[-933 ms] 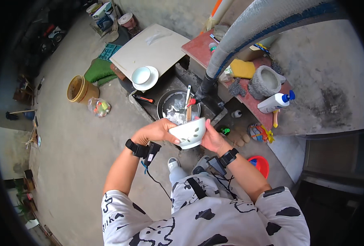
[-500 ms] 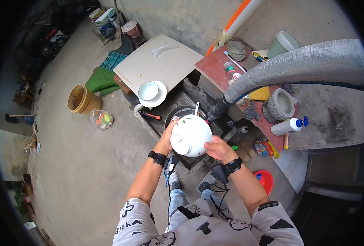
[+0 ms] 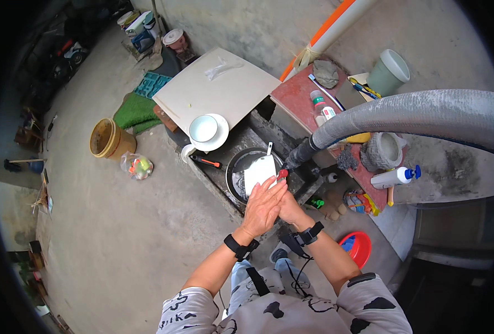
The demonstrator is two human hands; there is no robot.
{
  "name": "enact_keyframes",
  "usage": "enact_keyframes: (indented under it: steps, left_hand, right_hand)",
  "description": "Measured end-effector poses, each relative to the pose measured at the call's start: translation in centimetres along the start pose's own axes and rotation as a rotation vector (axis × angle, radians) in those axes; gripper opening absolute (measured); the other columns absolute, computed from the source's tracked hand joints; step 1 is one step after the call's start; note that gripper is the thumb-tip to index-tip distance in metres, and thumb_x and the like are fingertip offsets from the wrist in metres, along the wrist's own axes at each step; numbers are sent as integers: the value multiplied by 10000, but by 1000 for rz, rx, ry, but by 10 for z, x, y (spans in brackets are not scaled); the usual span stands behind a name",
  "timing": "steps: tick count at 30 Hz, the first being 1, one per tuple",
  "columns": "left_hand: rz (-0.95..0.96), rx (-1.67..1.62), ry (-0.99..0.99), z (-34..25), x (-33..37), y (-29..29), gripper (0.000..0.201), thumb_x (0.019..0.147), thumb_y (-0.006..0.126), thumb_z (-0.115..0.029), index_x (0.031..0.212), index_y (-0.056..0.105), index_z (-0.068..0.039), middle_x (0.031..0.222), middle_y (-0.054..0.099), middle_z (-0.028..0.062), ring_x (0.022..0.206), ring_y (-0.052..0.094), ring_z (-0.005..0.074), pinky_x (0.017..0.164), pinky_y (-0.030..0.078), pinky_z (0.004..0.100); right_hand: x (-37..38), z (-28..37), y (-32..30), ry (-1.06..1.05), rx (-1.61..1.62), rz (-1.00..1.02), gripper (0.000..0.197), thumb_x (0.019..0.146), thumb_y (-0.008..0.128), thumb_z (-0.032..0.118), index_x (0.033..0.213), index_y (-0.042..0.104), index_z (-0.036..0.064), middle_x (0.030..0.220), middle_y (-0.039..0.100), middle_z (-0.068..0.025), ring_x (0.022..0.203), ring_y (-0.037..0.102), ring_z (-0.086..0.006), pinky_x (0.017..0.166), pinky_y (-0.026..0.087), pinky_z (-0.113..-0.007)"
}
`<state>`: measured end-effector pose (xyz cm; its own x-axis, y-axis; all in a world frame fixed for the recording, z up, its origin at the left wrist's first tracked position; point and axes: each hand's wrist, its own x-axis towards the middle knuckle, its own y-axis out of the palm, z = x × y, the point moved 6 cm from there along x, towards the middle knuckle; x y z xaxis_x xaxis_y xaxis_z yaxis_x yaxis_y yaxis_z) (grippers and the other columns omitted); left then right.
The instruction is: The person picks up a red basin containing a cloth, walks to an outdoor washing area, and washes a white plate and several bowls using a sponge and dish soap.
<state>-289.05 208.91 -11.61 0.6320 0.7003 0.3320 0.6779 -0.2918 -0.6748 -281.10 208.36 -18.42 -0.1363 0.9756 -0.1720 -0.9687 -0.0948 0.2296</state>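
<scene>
A white bowl is tilted over the dark pan, and only part of it shows past my hands. My left hand lies across it with fingers stretched and close together, covering much of my right hand. From the right, my right hand grips the bowl's near side, its fingers mostly hidden. Below the bowl, the round dark pan sits in the stone sink. A white handle sticks up at the pan's far rim. A red tap knob is close to my right fingers.
Left of the sink's far end, a pale bowl rests on a white plate on a board. An orange-black handle lies on the sink edge. A thick grey pipe crosses from the right above a pump bottle.
The bowl has tipped from base-up facing me to a steeper tilt. My left hand has moved from its left rim across to my right hand.
</scene>
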Motion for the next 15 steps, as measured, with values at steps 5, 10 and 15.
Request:
enact_keyframes:
  steps: [5,10,15]
  left_hand:
    - [-219,31,-92,26,31,-10,399,836,468,-222,1205,527,-82,1253,491,113,1157,428,332,966,319,409]
    - [155,-1480,-817,105,23,27,455,959,311,-334,1309,391,-54,1251,480,107,1139,469,186,967,364,314]
    - [-546,-1454,-838,100,-15,54,479,961,299,-350,1303,363,-21,1236,482,104,1129,470,207,968,355,331]
  right_hand:
    - [-8,-6,-9,57,-33,42,320,847,497,44,1161,471,-12,1079,562,-77,992,515,-135,876,400,-269]
    - [-18,25,-4,106,145,109,332,874,529,105,1183,468,-2,1096,549,-46,1005,496,-95,880,394,-255]
    - [-11,12,-16,15,776,-112,413,898,493,136,1272,357,23,1227,485,-112,1126,488,-221,956,387,-380]
